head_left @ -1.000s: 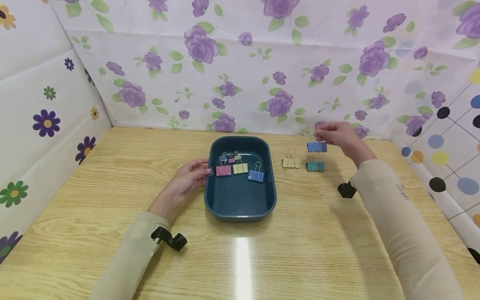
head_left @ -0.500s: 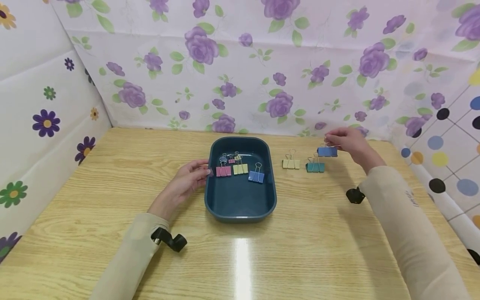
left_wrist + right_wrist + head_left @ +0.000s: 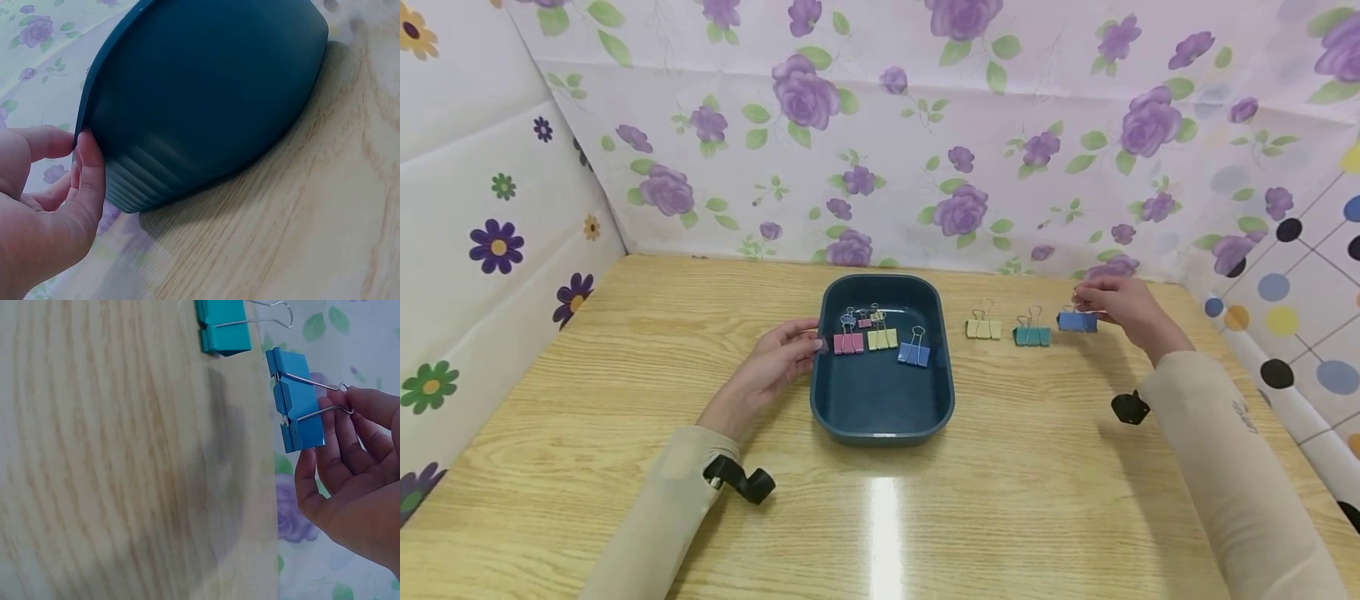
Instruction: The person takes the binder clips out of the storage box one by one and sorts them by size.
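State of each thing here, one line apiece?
Tray, upright on table
Left hand, gripping tray rim
Held blue clip, handles out
Right hand, pinching that clip
Teal clip, on table, handles out
Cream clip, on table, handles out
Large pink clip, in tray
Large yellow clip, in tray
Large blue clip, in tray
Small clips, in tray, details unclear

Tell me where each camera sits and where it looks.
Head: worn on the head, looking forward and down at the tray; left hand, right hand and sleeves show.
Left wrist: worn there, facing the tray's outer side; left hand shows, gripping the rim.
Right wrist: worn there, facing the held blue clip and teal clip; right hand shows.
Head and right wrist share both clips.
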Motion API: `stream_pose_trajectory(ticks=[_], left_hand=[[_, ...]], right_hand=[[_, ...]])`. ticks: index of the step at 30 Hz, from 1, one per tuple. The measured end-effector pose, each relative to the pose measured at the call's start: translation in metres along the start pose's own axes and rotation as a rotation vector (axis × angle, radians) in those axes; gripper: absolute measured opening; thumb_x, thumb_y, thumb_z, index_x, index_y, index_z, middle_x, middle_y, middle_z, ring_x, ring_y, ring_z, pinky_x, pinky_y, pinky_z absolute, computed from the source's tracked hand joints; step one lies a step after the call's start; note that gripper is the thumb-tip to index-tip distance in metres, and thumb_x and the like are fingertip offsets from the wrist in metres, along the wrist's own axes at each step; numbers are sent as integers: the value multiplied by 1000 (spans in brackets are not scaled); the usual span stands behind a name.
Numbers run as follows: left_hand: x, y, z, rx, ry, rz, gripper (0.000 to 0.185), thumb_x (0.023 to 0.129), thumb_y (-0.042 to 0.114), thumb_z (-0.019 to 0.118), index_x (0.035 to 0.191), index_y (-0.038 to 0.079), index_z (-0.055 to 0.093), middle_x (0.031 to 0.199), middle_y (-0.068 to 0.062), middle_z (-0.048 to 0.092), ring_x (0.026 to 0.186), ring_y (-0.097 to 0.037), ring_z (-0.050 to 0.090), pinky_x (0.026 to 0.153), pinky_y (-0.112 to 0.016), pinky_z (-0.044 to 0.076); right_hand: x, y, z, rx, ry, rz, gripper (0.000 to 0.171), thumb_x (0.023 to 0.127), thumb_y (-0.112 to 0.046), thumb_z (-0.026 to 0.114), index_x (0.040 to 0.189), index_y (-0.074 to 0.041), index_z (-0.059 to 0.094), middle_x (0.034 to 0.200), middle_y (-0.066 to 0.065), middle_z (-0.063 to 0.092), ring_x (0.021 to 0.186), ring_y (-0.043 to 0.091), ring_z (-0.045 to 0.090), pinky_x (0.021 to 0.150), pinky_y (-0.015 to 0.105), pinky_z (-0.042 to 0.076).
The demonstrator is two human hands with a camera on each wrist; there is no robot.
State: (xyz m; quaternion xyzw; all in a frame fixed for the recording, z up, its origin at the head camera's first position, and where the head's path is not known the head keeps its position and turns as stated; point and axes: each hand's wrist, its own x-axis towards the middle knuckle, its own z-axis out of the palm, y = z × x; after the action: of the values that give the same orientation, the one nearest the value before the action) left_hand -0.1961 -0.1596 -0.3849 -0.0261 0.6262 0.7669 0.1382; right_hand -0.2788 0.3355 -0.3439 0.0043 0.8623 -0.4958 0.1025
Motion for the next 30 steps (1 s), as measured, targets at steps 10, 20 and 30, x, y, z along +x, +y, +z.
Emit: stream_pose_trajectory(ticks=[10, 20, 30], left_hand=[[-1, 0, -1, -7, -12, 12, 46, 98, -1, 50, 141, -6, 35, 105, -9, 53, 84, -10, 60, 74, -22, 52], [-1, -1, -2, -7, -28, 23, 45, 98, -1, 49, 141, -7, 35, 104, -7, 56, 88, -10, 60, 76, -23, 52], [-1, 0, 0, -18, -23, 19, 44, 97, -2, 49, 140, -6, 36, 100, -5, 56, 87, -11, 60, 76, -24, 52]], right_hand=[[-2, 16, -3, 19, -29, 33, 43, 100, -31, 53, 127, 3, 52, 93, -12, 67, 87, 1, 63, 80, 22, 50], [-5, 27, -5, 15, -30, 71, 55, 100, -33, 53, 136, 8, 44, 95, -12, 66, 89, 2, 61, 83, 21, 49], [-4, 34, -5, 28, -47, 107, 57, 101, -32, 50, 141, 7, 37, 93, -18, 62, 92, 3, 58, 91, 28, 46]])
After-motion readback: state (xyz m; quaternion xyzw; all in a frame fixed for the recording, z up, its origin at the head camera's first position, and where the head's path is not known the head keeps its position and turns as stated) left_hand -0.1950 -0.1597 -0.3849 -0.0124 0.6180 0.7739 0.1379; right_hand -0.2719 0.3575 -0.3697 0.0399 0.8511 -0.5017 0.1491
